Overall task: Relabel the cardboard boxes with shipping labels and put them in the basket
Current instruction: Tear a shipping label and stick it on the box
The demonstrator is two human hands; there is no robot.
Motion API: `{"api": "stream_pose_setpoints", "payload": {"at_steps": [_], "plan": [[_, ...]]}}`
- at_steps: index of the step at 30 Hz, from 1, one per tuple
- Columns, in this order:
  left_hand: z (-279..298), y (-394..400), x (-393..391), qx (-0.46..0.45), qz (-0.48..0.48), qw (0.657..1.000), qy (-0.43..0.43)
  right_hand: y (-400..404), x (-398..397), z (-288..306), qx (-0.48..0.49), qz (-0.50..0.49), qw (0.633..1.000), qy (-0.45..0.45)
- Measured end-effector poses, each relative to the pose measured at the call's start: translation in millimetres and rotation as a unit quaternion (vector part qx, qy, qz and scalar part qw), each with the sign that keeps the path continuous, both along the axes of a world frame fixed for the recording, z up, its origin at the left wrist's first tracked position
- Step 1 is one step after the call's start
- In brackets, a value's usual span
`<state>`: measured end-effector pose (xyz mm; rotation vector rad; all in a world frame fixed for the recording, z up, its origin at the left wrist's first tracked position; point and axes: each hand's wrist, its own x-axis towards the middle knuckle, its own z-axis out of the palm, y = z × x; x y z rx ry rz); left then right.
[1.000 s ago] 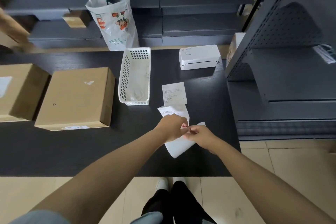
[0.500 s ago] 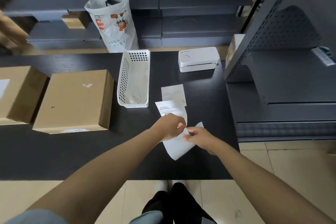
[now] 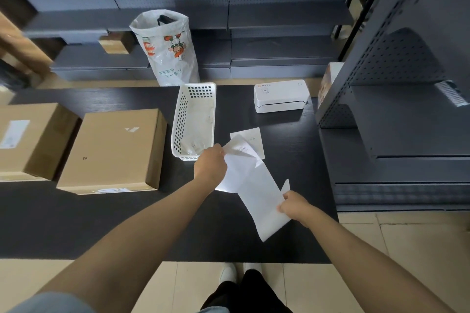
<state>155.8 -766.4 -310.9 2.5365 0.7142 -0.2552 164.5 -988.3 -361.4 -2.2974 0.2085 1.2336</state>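
Right, my left hand (image 3: 210, 163) pinches the peeled label (image 3: 237, 160) near the basket (image 3: 194, 119) while my right hand (image 3: 295, 204) grips the backing strip (image 3: 264, 201); both are clear of the table. Risk: the sticky side could fold on itself or catch the spare label (image 3: 251, 136) below; the nearest box (image 3: 112, 150) sits well to the left, unlabelled on top afaict.

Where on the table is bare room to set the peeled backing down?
Bare table along the near edge, in front of the nearer cardboard box, and between basket and printer. Crowded around the second label, by both hands.
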Motion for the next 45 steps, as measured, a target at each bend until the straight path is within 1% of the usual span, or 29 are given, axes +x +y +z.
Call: {"api": "stream_pose_setpoints", "payload": {"at_steps": [3,6,9,10,12,14,16,18,19,20,21,23,25,26,27,30,33,36,38,39,41,43,45], "plan": [[8,9,4,0.014,0.048,0.999,-0.02,2,-1,0,-0.048,0.007,0.999,-0.002],[15,17,5,-0.003,0.092,0.994,-0.052,2,-1,0,-0.064,0.001,0.998,-0.004],[21,19,2,0.01,0.075,0.995,-0.07,3,0,2,-0.059,0.009,0.998,-0.011],[22,18,1,0.017,0.067,0.995,-0.078,4,0,3,-0.066,0.024,0.997,-0.018],[24,17,0,0.017,0.062,0.994,-0.085,7,0,8,-0.109,0.075,0.99,-0.046],[31,14,-3,0.002,0.072,0.994,-0.082,12,0,16,-0.161,0.122,0.973,-0.107],[39,11,-6,0.009,0.069,0.994,-0.087,17,2,27,-0.184,0.129,0.951,-0.211],[48,12,-9,0.025,0.058,0.993,-0.103,25,8,39,-0.155,0.113,0.921,-0.338],[53,13,-9,0.032,0.048,0.992,-0.112,31,13,47,-0.121,0.106,0.91,-0.381],[58,13,-9,0.04,0.036,0.991,-0.12,39,18,55,-0.071,0.089,0.91,-0.4],[63,14,-10,0.048,0.025,0.991,-0.125,49,24,64,-0.005,0.056,0.923,-0.381],[72,12,-12,0.064,0.002,0.99,-0.129,75,35,83,0.138,-0.042,0.955,-0.261],[76,9,-17,0.097,-0.042,0.985,-0.134,102,42,100,0.242,-0.128,0.954,-0.125],[77,6,-21,0.119,-0.071,0.98,-0.144,114,43,106,0.274,-0.157,0.946,-0.075],[77,4,-24,0.138,-0.1,0.973,-0.158,123,43,108,0.29,-0.174,0.94,-0.053],[75,2,-34,0.154,-0.153,0.958,-0.186,138,42,107,0.287,-0.21,0.932,-0.069],[72,9,-44,0.116,-0.162,0.965,-0.171,145,40,99,0.275,-0.226,0.931,-0.086],[68,27,-59,0.091,-0.159,0.972,-0.147,154,38,90,0.227,-0.172,0.948,-0.143],[64,41,-70,0.097,-0.166,0.974,-0.122,160,35,85,0.217,-0.145,0.949,-0.177],[61,48,-76,0.099,-0.161,0.975,-0.117,163,33,84,0.227,-0.141,0.947,-0.18],[56,63,-86,0.086,-0.111,0.982,-0.125,171,29,84,0.266,-0.147,0.939,-0.162],[53,82,-93,0.065,-0.023,0.988,-0.138,184,22,85,0.302,-0.154,0.932,-0.132],[54,105,-99,0.027,0.07,0.987,-0.142,202,14,89,0.325,-0.144,0.928,-0.114]]}}
